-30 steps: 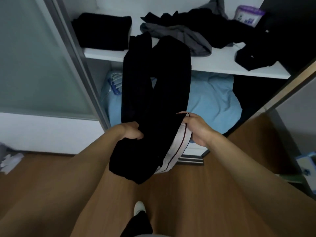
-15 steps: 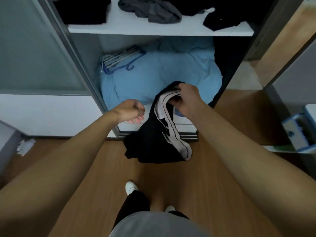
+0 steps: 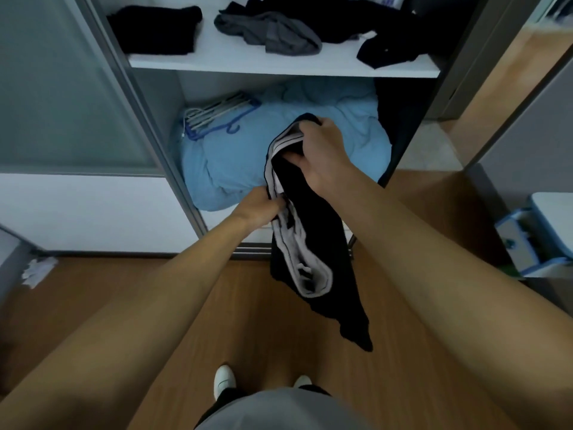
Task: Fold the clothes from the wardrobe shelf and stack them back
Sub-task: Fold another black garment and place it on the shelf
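Note:
Black trousers (image 3: 319, 231) with a pale grey waistband hang in front of the open wardrobe. My right hand (image 3: 321, 153) grips their upper end, fingers curled round the cloth. Lower down, my left hand (image 3: 262, 206) pinches the waistband edge at its left side. The free legs dangle towards the floor. On the white shelf (image 3: 279, 62) above lie a folded black garment (image 3: 155, 29) at the left, a crumpled grey garment (image 3: 269, 34) in the middle and loose black clothes (image 3: 384, 38) at the right.
Under the shelf a light blue duvet (image 3: 235, 156) fills the compartment, with several hangers (image 3: 217, 114) on it. A frosted sliding door (image 3: 59, 88) stands at the left. Wooden floor (image 3: 248, 321) lies below, my shoes (image 3: 224, 378) on it. A blue-and-white box (image 3: 533, 240) sits at the right.
The trousers came off the shelf edge and now hang lower and longer. My left hand, which had let go half a second ago, has taken hold of the waistband again.

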Demonstrator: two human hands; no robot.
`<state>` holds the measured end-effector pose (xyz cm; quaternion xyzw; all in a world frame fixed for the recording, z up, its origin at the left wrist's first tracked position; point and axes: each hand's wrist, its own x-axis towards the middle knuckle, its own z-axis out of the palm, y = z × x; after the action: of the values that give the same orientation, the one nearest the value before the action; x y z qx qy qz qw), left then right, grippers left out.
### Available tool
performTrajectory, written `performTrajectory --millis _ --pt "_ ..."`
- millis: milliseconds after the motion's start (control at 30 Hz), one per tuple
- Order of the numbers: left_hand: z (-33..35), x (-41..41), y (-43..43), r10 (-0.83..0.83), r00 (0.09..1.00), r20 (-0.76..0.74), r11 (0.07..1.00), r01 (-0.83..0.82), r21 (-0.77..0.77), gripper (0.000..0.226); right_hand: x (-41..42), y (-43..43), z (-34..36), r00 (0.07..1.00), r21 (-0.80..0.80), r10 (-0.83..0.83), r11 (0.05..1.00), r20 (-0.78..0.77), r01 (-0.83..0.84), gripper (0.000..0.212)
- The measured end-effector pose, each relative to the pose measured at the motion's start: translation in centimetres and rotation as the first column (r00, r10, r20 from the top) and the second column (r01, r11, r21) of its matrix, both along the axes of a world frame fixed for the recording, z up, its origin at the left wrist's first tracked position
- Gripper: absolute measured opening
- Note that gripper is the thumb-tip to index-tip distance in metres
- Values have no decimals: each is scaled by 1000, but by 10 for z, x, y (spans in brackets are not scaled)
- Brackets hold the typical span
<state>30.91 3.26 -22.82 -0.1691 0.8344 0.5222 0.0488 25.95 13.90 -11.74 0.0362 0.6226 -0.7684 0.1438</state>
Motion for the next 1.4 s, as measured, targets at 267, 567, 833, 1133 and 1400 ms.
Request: performTrajectory --millis 267,567,833,1133,1400 --pt "-13 16 -42 72 983 -171 996 -62 68 21 -5 -6 13 992 54 -78 995 -100 84 23" --pt "22 7 -75 -8 982 -188 947 68 313 31 -18 -26 24 942 151 -252 945 -223 289 11" --pt "38 -5 -90 59 965 -257 898 61 435 44 -16 -65 21 934 167 -252 940 -254 299 24" --pt "33 -21 -83 -77 990 -116 980 54 -192 80 -13 -95 19 951 98 -242 960 -190 264 19" --pt "9 -30 -112 -90 970 -228 981 46 -191 25 -28 -57 22 951 82 -262 957 -167 278 18"
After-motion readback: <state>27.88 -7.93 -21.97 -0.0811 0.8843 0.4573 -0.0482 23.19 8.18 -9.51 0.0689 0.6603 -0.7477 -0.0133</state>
